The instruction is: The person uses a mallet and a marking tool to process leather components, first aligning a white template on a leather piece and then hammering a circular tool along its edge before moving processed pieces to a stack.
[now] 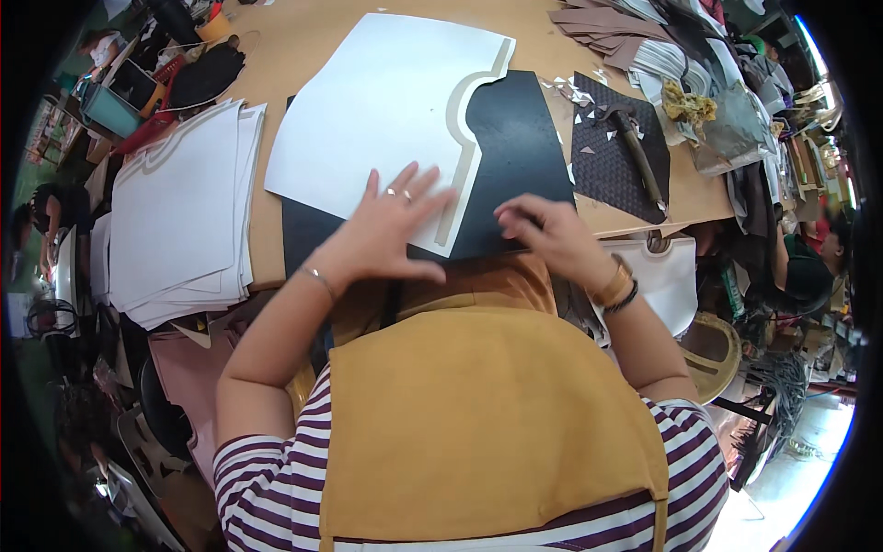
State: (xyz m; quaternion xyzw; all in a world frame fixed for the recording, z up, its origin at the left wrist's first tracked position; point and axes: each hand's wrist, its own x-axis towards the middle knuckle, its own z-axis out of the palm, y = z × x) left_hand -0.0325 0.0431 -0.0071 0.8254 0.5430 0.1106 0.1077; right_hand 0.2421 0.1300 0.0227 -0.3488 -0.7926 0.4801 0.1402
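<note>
A large white panel (368, 110) lies on a black mat (520, 129) in front of me. A beige strip (451, 115) follows the panel's notched right edge. My left hand (391, 225) rests on the panel's near part, fingers spread and holding nothing. Over the mat's near right part is my right hand (556, 237), apart from the panel. Its fingers are curled together, and whatever may be between them is hidden. To the right, a hammer (635, 156) lies on a dark woven-pattern piece (598, 175).
A stack of white panels (184, 207) sits at the table's left. Small white scraps (578, 97) lie by the hammer. Brown pieces (598, 32), a clear plastic bag (736, 129) and a yellowish clump (688, 106) are at the right. Other people sit at both sides.
</note>
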